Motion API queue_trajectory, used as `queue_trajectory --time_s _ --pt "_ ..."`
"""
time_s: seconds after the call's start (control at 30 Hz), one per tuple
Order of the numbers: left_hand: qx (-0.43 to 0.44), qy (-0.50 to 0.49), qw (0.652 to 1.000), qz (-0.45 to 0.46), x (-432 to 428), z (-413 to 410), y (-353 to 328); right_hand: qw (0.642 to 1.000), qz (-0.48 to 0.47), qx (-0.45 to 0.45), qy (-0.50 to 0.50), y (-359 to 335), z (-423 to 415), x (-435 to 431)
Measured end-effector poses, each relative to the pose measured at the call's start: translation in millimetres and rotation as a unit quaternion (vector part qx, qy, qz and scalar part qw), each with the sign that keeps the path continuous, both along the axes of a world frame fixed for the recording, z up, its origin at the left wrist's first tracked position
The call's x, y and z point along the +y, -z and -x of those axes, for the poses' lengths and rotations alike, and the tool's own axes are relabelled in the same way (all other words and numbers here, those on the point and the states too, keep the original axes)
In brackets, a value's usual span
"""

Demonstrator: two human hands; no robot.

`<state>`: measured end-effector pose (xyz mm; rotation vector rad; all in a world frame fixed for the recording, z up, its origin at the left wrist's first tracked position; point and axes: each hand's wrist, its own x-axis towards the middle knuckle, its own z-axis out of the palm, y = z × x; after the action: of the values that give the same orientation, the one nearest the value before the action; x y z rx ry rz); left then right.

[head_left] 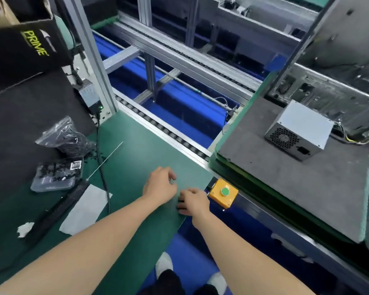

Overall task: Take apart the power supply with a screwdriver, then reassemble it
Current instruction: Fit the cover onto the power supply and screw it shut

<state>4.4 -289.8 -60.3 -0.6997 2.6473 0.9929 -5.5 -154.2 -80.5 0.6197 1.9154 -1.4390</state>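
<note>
The silver power supply (pixel 300 130) stands closed on a grey foam pad (pixel 285 188) at the right, its fan grille facing me and wires trailing behind it. A long black screwdriver (pixel 58 209) with a thin metal shaft lies on the green mat (pixel 136 145) at the left. Neither hand touches either one. My left hand (pixel 160 186) rests on the mat with its fingers loosely curled and nothing visible in it. Just right of it, my right hand (pixel 193 201) sits at the mat's front corner, fingers bent over something small and dark that I cannot make out.
A yellow box with a green push button (pixel 223 192) sits right beside my right hand. A bag (pixel 66 137) and a clear case (pixel 53 175) of black screws, white paper (pixel 85 209) and a black cable lie left. A roller conveyor (pixel 164 128) runs behind the mat.
</note>
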Motion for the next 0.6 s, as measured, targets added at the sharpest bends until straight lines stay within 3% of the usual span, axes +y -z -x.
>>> queue_trajectory --time_s 0.13,0.27,0.43,0.6 --pt "-0.021 0.061 0.991 -0.115 60.4 37.3 -2.4 0.990 -0.098 0.030 0.096 0.8 15.9 57.0" --pt "-0.043 0.051 0.987 -0.148 110.7 57.3 5.8 0.972 -0.178 0.046 0.147 1.6 26.0 108.0" --pt "-0.063 0.010 0.989 -0.135 126.3 64.1 15.5 0.986 -0.067 -0.003 0.151 2.1 33.9 126.9" --pt "-0.102 -0.027 0.978 -0.179 118.0 68.8 14.6 0.988 -0.070 0.002 0.141 6.6 37.4 124.5"
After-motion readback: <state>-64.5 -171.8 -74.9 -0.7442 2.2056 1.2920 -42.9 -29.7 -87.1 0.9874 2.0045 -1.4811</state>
